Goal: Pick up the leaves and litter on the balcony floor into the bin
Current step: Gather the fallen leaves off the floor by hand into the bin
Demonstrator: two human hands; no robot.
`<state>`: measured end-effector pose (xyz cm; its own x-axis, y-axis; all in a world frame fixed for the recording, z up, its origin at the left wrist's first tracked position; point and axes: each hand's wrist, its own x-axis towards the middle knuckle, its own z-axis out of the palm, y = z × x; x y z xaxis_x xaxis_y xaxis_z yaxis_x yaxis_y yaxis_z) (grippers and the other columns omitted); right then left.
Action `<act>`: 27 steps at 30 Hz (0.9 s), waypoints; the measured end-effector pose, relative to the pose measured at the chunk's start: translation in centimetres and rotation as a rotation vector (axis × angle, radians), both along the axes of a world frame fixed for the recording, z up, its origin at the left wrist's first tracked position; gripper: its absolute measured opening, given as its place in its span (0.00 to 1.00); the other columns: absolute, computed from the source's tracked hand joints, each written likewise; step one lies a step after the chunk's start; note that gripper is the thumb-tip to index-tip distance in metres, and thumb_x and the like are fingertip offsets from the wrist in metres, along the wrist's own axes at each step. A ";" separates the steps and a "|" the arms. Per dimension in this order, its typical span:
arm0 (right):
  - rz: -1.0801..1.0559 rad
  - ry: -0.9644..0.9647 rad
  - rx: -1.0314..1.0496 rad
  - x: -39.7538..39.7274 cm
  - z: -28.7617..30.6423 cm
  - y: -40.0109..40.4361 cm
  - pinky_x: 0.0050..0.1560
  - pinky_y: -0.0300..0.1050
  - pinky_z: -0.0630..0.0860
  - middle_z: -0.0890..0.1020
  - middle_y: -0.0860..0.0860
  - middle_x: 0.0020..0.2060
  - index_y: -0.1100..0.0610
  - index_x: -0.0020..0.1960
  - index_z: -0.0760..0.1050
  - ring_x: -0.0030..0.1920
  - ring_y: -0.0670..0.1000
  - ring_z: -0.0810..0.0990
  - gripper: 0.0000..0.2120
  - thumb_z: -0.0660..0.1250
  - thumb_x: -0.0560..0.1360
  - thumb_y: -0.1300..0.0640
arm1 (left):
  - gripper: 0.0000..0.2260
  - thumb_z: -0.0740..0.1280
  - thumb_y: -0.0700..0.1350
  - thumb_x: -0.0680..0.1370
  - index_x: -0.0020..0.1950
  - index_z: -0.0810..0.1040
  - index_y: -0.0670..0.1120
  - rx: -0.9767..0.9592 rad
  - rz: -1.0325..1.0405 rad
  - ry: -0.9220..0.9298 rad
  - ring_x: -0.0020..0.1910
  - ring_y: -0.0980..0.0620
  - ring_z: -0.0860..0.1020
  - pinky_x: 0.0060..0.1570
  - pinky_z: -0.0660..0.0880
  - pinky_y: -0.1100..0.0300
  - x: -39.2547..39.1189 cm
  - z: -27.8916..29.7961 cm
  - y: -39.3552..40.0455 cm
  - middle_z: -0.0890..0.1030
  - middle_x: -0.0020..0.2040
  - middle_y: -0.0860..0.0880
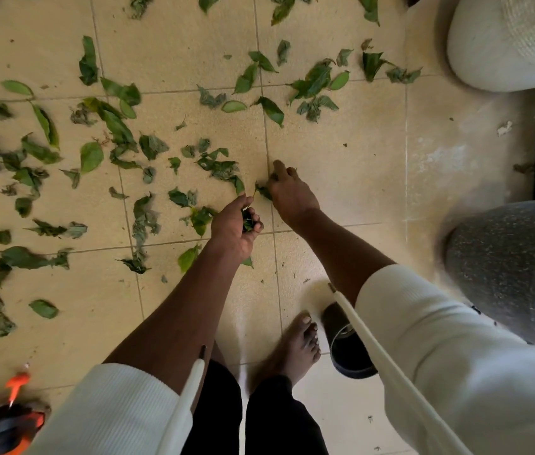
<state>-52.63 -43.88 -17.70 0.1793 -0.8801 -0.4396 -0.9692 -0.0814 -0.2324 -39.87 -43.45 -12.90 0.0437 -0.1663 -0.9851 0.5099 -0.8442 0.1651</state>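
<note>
- Left hand (235, 224) cups a bunch of leaves (249, 221), fingers curled.
- Right hand (289, 192) pinches a floor leaf (263, 191); pass it over before the bunch spills.

Matt speckled floor tiles (341, 133); ribbed cloth sleeve (456, 349)

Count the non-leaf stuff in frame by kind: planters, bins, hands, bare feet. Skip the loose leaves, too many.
Planters: 2, white and speckled grey
Bins: 1, small and dark
Hands: 2, left hand and right hand, each gripping leaves
Bare feet: 1
Total: 6
</note>
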 end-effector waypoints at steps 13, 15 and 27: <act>-0.815 -0.479 0.043 -2.7 1.4 1.3 0.36 0.41 0.78 0.80 0.54 0.51 0.55 0.69 0.64 0.45 0.54 0.81 0.24 0.63 0.76 0.69 | 0.04 0.67 0.43 0.79 0.48 0.77 0.42 -0.001 0.013 0.008 0.28 0.54 0.69 0.24 0.67 0.65 1.3 0.2 1.4 0.72 0.32 0.48; -0.785 -0.415 0.136 -2.6 1.4 2.4 0.42 0.50 0.83 0.80 0.57 0.53 0.55 0.73 0.60 0.47 0.56 0.82 0.29 0.63 0.76 0.69 | 0.04 0.68 0.43 0.79 0.49 0.77 0.42 0.006 0.017 0.013 0.28 0.54 0.69 0.24 0.67 0.64 1.0 0.6 1.6 0.72 0.32 0.48; -0.471 -0.081 0.074 1.8 -0.1 7.7 0.57 0.52 0.79 0.73 0.62 0.61 0.65 0.61 0.74 0.56 0.59 0.75 0.11 0.62 0.79 0.65 | 0.14 0.64 0.53 0.81 0.49 0.77 0.42 -0.012 -0.007 0.010 0.27 0.54 0.69 0.26 0.65 0.62 2.8 1.0 3.9 0.72 0.31 0.49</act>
<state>-50.82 -36.22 -17.76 -0.1950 -0.8409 -0.5048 -0.8754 0.3813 -0.2972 -37.10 -39.52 -11.89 0.0328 -0.1789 -0.9833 0.5056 -0.8457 0.1707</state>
